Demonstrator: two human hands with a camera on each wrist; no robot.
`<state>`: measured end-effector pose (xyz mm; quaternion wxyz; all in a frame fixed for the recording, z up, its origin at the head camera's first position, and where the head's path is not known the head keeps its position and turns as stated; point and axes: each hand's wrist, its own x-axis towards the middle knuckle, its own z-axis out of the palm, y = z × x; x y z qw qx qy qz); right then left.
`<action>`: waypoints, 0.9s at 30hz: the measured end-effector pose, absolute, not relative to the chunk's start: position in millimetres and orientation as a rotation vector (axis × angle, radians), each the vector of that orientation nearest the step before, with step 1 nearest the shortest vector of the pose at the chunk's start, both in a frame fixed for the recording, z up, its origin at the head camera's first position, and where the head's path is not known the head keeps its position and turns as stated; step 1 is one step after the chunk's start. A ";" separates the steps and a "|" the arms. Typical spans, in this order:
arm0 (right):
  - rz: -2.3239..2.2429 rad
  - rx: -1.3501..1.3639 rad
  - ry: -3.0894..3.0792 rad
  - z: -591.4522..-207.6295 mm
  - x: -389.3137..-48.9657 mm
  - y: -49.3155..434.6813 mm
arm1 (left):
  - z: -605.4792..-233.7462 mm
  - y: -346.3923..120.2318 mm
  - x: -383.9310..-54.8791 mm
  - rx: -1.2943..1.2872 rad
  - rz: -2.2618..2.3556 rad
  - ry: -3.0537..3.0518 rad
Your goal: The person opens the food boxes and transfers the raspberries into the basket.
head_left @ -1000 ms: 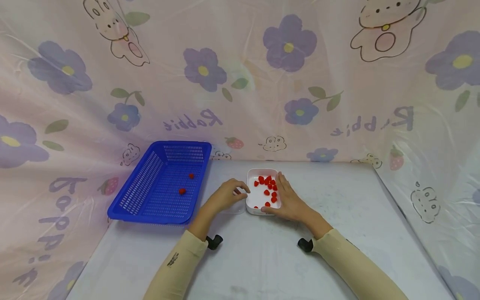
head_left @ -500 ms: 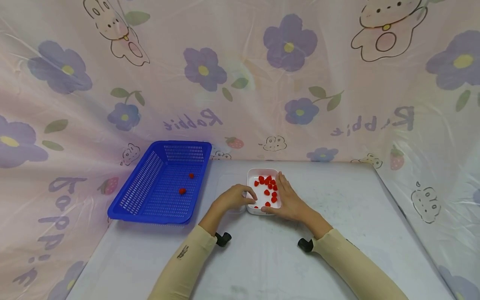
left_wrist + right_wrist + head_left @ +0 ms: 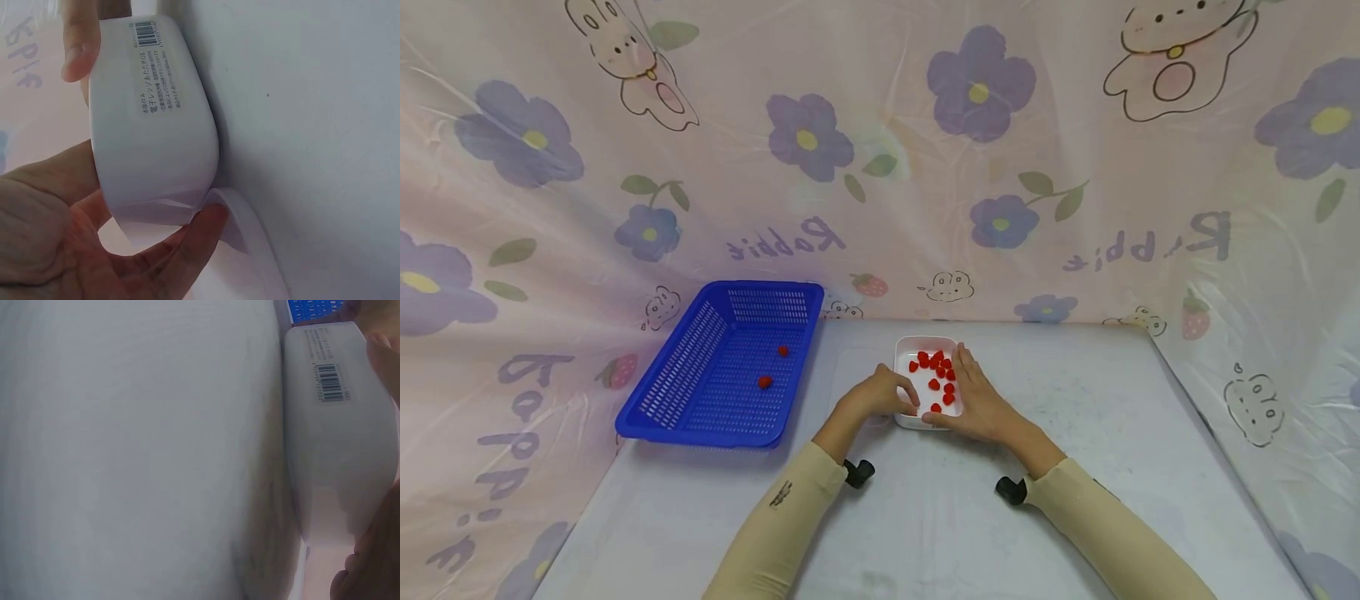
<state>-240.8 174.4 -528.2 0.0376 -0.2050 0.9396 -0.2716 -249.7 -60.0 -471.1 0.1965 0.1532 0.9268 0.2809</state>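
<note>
A white plastic box [image 3: 907, 422] stands on the table with several small red strawberry-like pieces [image 3: 934, 384] inside, most toward its far right. My right hand [image 3: 977, 408] holds the box at its right side, fingers along the wall and thumb at the near rim. My left hand [image 3: 880, 393] reaches over the left rim, thumb and index finger bent down into the near left corner. Its fingertips cover that corner, and I cannot tell if they pinch a piece. In the left wrist view its other fingers [image 3: 200, 240] hang outside the box [image 3: 150, 125], beside a pale rim [image 3: 250, 225].
A blue perforated basket [image 3: 700, 430] stands to the left with two red pieces [image 3: 765, 382] in it. A clear flat lid [image 3: 848, 357] lies between basket and box. Printed cloth [image 3: 895, 208] hangs behind the white table [image 3: 940, 517].
My left hand has moved right and a little toward me, from beside the box to over its near left corner, covering the red piece there. The right hand has stayed on the box.
</note>
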 end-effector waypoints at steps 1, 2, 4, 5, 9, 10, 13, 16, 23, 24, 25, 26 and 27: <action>-0.833 -0.629 2.883 -528.4 -240.8 174.5 | -471.8 -59.6 -250.3 0.432 0.774 2.600; -0.832 -0.629 2.882 -528.3 -240.7 174.2 | -472.2 -59.4 -250.6 0.437 0.759 2.606; -0.830 -0.630 2.881 -528.4 -240.5 173.9 | -473.4 -58.6 -251.5 0.451 0.728 2.620; -0.829 -0.629 2.880 -528.3 -240.4 173.9 | -473.9 -58.3 -251.8 0.456 0.719 2.625; -0.831 -0.627 2.880 -527.5 -239.9 173.6 | -473.6 -56.8 -251.6 0.440 0.711 2.634; -0.833 -0.626 2.881 -527.3 -239.7 173.7 | -473.1 -56.4 -251.4 0.431 0.714 2.633; -0.825 -0.626 2.889 -528.4 -240.2 173.9 | -472.2 -55.6 -251.0 0.404 0.713 2.633; -0.817 -0.628 2.889 -528.7 -240.5 173.9 | -472.4 -55.1 -251.4 0.392 0.696 2.639; -0.828 -0.628 2.879 -526.3 -239.6 173.2 | -474.3 -55.6 -251.2 0.364 0.708 2.645; -0.824 -0.626 2.879 -525.9 -239.6 173.0 | -474.8 -56.0 -251.3 0.361 0.715 2.647; -0.824 -0.626 2.880 -525.6 -239.6 173.0 | -475.3 -56.4 -251.2 0.361 0.722 2.650; -0.820 -0.627 2.882 -525.9 -240.0 173.1 | -475.9 -56.8 -251.2 0.362 0.727 2.654; -0.819 -0.627 2.883 -525.7 -240.1 173.2 | -476.6 -57.2 -251.2 0.365 0.734 2.658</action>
